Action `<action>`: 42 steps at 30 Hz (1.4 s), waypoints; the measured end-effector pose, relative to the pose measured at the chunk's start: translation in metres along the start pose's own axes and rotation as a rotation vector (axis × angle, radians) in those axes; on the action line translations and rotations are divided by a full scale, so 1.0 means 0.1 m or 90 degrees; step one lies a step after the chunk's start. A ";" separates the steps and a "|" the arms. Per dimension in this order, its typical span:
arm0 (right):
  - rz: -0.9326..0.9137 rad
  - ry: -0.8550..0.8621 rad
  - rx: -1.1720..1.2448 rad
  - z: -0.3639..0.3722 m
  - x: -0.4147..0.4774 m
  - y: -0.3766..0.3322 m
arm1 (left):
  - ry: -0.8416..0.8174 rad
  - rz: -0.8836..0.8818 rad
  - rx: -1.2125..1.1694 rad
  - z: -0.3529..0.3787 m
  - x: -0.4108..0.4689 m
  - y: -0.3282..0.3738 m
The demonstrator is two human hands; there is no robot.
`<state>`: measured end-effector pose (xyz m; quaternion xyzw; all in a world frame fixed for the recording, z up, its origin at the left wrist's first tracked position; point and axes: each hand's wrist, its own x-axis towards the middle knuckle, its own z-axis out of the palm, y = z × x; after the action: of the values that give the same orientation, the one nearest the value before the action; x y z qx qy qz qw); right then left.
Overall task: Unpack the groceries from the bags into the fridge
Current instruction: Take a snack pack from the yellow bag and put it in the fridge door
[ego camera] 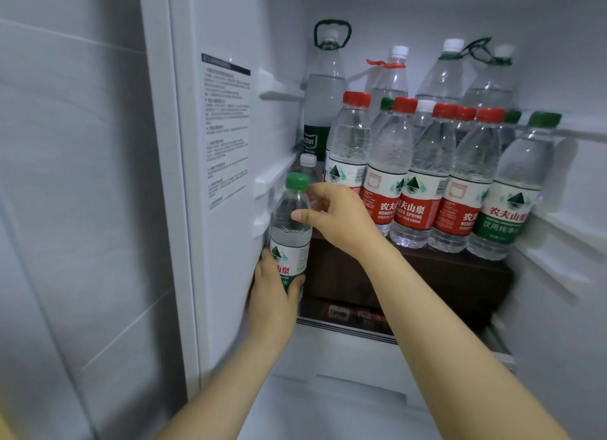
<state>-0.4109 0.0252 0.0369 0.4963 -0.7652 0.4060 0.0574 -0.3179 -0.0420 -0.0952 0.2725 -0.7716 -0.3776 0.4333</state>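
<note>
Groceries here are bottled water. One clear plastic bottle with a green cap and green-and-white label (290, 229) is at the fridge's left edge, just beside the white inner wall (226, 242). Its base is hidden, so it seems not yet set down. The left hand (276, 292) wraps its fingers round the label. The right hand (341, 216) pinches the shoulder below the cap. A row of clear red- and green-labelled bottles (414, 190) already stands on the dark brown shelf (410, 275), with taller clear bottles (325, 88) behind. No bags are in view, so what remains cannot be told.

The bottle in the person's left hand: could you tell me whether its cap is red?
No, the bottle in the left hand has a green cap.
</note>
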 end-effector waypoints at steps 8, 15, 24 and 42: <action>-0.004 0.023 -0.011 0.04 -0.02 0.02 | -0.020 0.018 -0.001 -0.15 -0.15 0.06; 0.023 0.044 0.007 0.08 -0.02 0.00 | -0.056 0.089 -0.010 -0.34 -0.35 0.03; 0.079 0.034 0.028 -0.04 -0.19 -0.11 | -0.104 0.058 -0.029 -0.31 -0.26 0.06; 0.367 0.265 -0.208 -0.34 -2.87 -0.24 | -0.336 0.120 -0.150 -0.59 -1.23 0.38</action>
<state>-0.2586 0.2489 -0.0678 0.1526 -0.8998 0.3700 0.1735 -0.2114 0.0513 -0.1012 0.0403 -0.8303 -0.4805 0.2795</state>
